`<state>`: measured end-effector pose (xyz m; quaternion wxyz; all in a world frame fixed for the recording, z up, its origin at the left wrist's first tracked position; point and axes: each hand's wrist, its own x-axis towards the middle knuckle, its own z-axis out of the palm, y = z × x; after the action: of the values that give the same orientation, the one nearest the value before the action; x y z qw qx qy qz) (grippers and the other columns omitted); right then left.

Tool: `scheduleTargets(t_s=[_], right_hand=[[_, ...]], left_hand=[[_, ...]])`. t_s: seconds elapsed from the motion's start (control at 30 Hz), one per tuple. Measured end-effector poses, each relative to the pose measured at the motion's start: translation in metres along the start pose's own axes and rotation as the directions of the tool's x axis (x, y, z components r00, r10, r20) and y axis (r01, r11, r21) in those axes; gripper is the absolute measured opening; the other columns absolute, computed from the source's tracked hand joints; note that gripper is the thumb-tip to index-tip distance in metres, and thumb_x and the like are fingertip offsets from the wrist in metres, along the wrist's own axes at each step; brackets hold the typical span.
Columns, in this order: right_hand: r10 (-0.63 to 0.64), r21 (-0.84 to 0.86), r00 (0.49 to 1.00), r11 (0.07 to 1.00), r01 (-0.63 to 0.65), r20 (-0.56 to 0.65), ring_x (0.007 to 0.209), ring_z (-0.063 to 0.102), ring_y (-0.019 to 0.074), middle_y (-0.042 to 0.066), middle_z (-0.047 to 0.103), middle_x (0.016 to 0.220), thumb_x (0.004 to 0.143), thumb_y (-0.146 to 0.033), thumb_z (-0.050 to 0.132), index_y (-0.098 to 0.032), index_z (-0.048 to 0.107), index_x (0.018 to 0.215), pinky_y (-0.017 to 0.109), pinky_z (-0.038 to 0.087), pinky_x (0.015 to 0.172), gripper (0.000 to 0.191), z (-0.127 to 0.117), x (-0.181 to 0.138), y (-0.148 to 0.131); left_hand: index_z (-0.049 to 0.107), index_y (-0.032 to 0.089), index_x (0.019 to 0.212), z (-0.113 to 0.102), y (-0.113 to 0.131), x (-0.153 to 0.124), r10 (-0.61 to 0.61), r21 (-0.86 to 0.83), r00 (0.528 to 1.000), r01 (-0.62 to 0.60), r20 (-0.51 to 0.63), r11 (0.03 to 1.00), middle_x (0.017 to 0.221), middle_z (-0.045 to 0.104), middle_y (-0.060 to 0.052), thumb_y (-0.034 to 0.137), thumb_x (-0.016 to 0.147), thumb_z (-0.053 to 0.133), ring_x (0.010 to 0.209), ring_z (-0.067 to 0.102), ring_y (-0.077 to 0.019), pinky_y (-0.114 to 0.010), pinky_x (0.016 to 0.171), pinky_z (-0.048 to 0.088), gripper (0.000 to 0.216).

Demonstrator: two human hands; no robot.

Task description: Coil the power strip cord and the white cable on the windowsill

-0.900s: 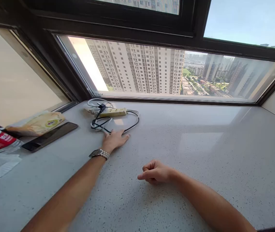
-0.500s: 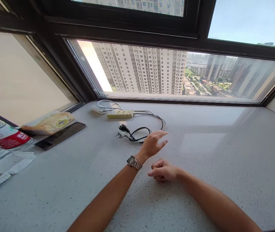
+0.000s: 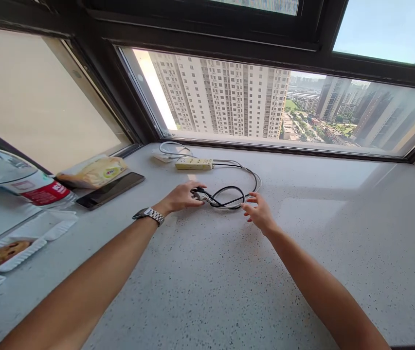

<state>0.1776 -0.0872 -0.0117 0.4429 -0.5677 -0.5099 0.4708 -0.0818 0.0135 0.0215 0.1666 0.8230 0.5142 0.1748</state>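
Note:
My left hand, with a metal-band watch on its wrist, has its thumb and fingers curled round the power plugs, one black and one pale; the fingers partly cover them. At the right side of the looped cords is my right hand. Its thumb and fingers are apart, close to the loop, and whether they touch it I cannot tell. Behind the hands lies a cream power strip, from which the black and pale cords run in a curve.
A black phone lies left, beside a yellow packet. Nearer stand a large bottle with a red label and a white tray holding a cookie. A dark window frame borders the speckled countertop.
My left hand has moved left onto the plugs. My right hand has gone forward to the cord loop, and its fist has opened. The view has turned slightly left.

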Motion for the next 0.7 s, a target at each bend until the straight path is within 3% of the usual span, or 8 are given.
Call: scheduleTargets(t_s=[0.07,0.13,0.2,0.3,0.4,0.53,0.6,0.7], right_hand=[[0.047,-0.042,0.997,0.998,-0.049,-0.063,0.067,0.059,0.0128,0.014,0.049,0.126,0.075,-0.045,0.058,-0.020,0.041,0.131,0.023,0.045,0.047,0.063,0.000,0.018,-0.001],[0.046,-0.117,0.995,0.991,-0.057,-0.091,0.060,0.056,0.0123,0.013,0.054,0.116,0.075,-0.047,0.057,-0.018,0.049,0.123,0.023,0.041,0.044,0.056,0.001,0.032,0.001],[0.036,-0.155,0.996,0.987,-0.049,-0.084,0.050,0.049,0.0107,0.007,0.060,0.091,0.074,-0.048,0.057,-0.016,0.059,0.103,0.023,0.035,0.041,0.043,0.001,0.041,0.005],[0.008,-0.148,0.996,0.989,-0.022,-0.089,0.046,0.038,0.0088,-0.003,0.047,0.057,0.070,-0.044,0.061,-0.017,0.057,0.067,0.022,0.026,0.042,0.028,0.000,0.046,0.009],[-0.020,-0.109,0.989,0.994,0.004,-0.150,0.048,0.032,0.0077,-0.006,0.039,0.050,0.067,-0.039,0.062,-0.018,0.049,0.056,0.021,0.022,0.044,0.027,-0.007,0.041,0.010],[0.057,0.016,0.983,0.998,-0.055,-0.175,0.043,0.027,0.0060,-0.008,0.036,0.048,0.062,-0.034,0.066,-0.019,0.050,0.062,0.020,0.020,0.041,0.022,-0.027,0.029,0.001],[0.142,0.100,0.983,0.986,-0.131,-0.114,0.039,0.023,0.0048,-0.010,0.035,0.046,0.061,-0.032,0.067,-0.019,0.049,0.064,0.020,0.019,0.037,0.022,-0.038,0.024,-0.009],[0.248,0.201,0.968,0.947,-0.250,0.035,0.033,0.021,0.0041,-0.010,0.031,0.041,0.071,-0.033,0.060,-0.019,0.044,0.060,0.019,0.020,0.032,0.024,-0.049,0.020,-0.028]], left_hand=[[0.061,0.015,0.109,0.000,0.016,-0.007,0.029,-0.029,0.998,-0.031,-0.056,0.999,0.114,0.061,-0.013,0.050,0.063,0.066,0.098,0.060,-0.0279,-0.037,0.081,0.051,0.058],[0.058,0.018,0.112,0.000,0.037,-0.013,0.092,-0.080,0.984,-0.106,-0.153,0.991,0.120,0.057,-0.013,0.051,0.065,0.067,0.104,0.057,-0.0274,-0.033,0.074,0.053,0.059],[0.054,0.020,0.117,0.001,0.059,-0.017,0.150,-0.137,0.952,-0.191,-0.266,0.972,0.125,0.053,-0.012,0.051,0.067,0.068,0.109,0.054,-0.0263,-0.030,0.072,0.054,0.061],[0.049,0.022,0.121,0.010,0.088,-0.016,0.196,-0.192,0.911,-0.279,-0.362,0.941,0.124,0.052,-0.009,0.048,0.071,0.067,0.108,0.054,-0.0227,-0.029,0.075,0.054,0.059],[0.048,0.020,0.119,0.025,0.107,-0.012,0.283,-0.172,0.904,-0.349,-0.319,0.921,0.117,0.055,-0.009,0.039,0.072,0.067,0.100,0.056,-0.0205,-0.032,0.080,0.053,0.054],[0.050,0.020,0.113,0.040,0.121,-0.012,0.390,-0.044,0.909,-0.400,-0.149,0.915,0.123,0.051,-0.011,0.019,0.070,0.063,0.103,0.056,-0.0228,-0.033,0.080,0.052,0.044],[0.051,0.021,0.114,0.044,0.125,-0.015,0.386,0.002,0.915,-0.388,-0.116,0.922,0.129,0.048,-0.010,0.014,0.070,0.060,0.104,0.056,-0.0237,-0.032,0.079,0.051,0.046],[0.056,0.023,0.113,0.051,0.128,-0.019,0.331,-0.018,0.943,-0.332,-0.045,0.943,0.128,0.051,-0.009,0.020,0.068,0.067,0.102,0.058,-0.0246,-0.033,0.083,0.049,0.047]])
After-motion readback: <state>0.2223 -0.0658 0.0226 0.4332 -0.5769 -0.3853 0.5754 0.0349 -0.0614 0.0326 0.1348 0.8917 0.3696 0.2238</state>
